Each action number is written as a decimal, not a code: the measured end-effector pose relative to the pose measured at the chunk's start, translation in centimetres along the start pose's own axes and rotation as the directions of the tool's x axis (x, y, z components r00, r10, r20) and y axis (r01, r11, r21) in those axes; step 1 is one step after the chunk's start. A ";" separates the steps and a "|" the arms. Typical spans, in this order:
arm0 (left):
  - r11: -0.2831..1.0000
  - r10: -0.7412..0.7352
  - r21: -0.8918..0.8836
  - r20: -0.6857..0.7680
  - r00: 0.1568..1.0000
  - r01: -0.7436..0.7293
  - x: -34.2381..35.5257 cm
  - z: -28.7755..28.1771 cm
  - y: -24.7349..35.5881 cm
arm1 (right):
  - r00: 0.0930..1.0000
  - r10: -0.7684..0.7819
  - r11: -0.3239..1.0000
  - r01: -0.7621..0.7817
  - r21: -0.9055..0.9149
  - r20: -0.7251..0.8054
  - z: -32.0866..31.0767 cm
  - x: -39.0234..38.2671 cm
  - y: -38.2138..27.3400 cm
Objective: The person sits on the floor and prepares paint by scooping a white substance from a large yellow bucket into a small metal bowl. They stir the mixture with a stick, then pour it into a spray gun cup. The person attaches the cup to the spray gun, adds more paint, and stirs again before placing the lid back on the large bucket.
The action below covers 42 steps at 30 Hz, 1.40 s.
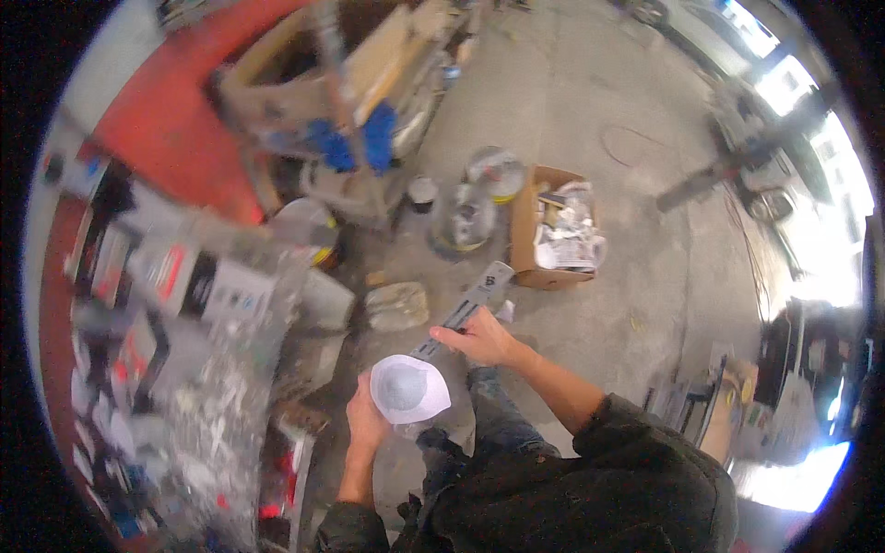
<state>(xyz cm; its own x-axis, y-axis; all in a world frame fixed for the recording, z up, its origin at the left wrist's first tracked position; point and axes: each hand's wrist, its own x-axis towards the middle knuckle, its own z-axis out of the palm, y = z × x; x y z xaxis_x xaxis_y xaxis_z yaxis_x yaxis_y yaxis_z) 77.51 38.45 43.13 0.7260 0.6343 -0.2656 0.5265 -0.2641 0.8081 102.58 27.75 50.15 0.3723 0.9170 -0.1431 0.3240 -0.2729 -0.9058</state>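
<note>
My left hand is wrapped around the side of a white paper cone that looks like a paint strainer. Its rim comes to a point on the right, and a round grey area fills its middle; whether that is mesh or liquid I cannot tell. A long flat grey mixing stick with dark printed marks is gripped in my right hand, thumb along it. The stick slants up to the right, its lower end close to the cone's far rim. Whether that end touches the cone is unclear.
At left is a cluttered workbench with boxes and scraps. Ahead on the concrete floor stand a cardboard box of waste, round cans and a plastic-wrapped bundle. Blue gloves hang on a stand; a post rises at right.
</note>
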 end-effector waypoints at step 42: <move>0.877 -0.323 -0.399 -0.079 0.943 0.267 11.4 14.3 7.6 | 0.260 0.820 0.011 0.883 0.469 -0.510 -37.9 -12.0 37.6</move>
<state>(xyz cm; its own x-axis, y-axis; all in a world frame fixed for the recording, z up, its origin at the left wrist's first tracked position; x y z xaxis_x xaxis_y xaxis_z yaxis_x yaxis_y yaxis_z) 96.09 33.25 38.73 0.4792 0.7412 -0.4701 0.4796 0.2275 0.8475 143.24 -4.49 32.89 0.8059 -0.1334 -0.5768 -0.0751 0.9434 -0.3231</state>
